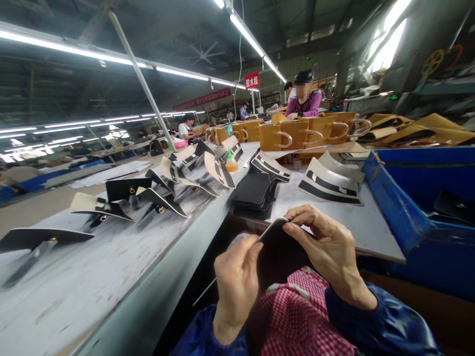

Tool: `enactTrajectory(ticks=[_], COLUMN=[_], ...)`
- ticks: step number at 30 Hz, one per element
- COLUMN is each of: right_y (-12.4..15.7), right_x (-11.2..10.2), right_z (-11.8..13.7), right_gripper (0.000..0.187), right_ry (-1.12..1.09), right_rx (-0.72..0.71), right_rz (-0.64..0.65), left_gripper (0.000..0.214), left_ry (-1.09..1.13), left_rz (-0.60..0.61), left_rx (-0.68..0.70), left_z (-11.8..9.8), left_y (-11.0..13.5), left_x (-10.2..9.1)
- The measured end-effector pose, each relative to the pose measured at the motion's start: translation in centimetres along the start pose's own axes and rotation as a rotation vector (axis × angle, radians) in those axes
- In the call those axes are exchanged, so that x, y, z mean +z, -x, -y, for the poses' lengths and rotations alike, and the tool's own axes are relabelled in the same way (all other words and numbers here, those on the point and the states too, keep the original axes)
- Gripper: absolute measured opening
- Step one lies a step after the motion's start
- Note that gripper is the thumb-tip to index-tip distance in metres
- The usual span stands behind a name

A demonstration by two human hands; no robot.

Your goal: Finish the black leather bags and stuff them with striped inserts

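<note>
One black piece (280,247) is btwn the L hand (237,282) and the R hand (330,247), up over the red checked cloth (297,321). Both touch it, so neither is nearer. The L hand is curled, thumb and finger pinched on the low end of its pale edge. The R hand is less curled — its thumb and fingertips pinch the high end. So the edge slants up from L to R, and the dark flat part hangs below. Can't tell which way is long, b/c much is hidden. A thin stick (204,292) pokes out by the L hand — can't tell if it's held. Just past both hands is a black stack (252,190), w/ a blue bin (395,198) off to the R.
</note>
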State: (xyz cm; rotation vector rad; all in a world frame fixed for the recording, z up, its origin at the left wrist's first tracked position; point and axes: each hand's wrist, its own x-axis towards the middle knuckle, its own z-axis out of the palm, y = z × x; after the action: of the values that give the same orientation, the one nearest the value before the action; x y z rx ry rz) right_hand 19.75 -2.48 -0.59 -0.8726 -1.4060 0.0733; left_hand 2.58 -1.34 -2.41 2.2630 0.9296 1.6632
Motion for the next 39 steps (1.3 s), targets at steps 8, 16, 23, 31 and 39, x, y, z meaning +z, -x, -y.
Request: enactTrajectory(ticks=[8,16,23,31,39], right_y=[0.2,0.2,0.2,-0.5,-2.8], right_x=[0.1,0.2,0.1,0.1,-2.8], right_z=[-0.1,0.5,0.8,1.0,-0.5], right_gripper=[0.016,0.018,0.020,0.009,0.023], right_ry=[-0.036,-0.112,-0.144,-0.034,-0.237], right_rx=[0.016,0.075,0.110,-0.035,0.140], right_rz=[0.002,0.088,0.155,0.191,0.394], left_gripper=[0.016,0.014,0.009,0.012,0.015], left_ry=[0.083,0.213,0.358,0.170,0.592], left_rz=[0.051,0.070,0.179,0.119,0.124], left_rx=[-0.082,-0.082,-0.243,-0.078,-0.177], left_z=[-0.2,-1.7,-2.4,-0.8,3.4], left_y=[-0.3,-2.6,-3.4,-4.1,-5.7], left_x=[-0.1,0.0,0.0,-0.1,-2.2])
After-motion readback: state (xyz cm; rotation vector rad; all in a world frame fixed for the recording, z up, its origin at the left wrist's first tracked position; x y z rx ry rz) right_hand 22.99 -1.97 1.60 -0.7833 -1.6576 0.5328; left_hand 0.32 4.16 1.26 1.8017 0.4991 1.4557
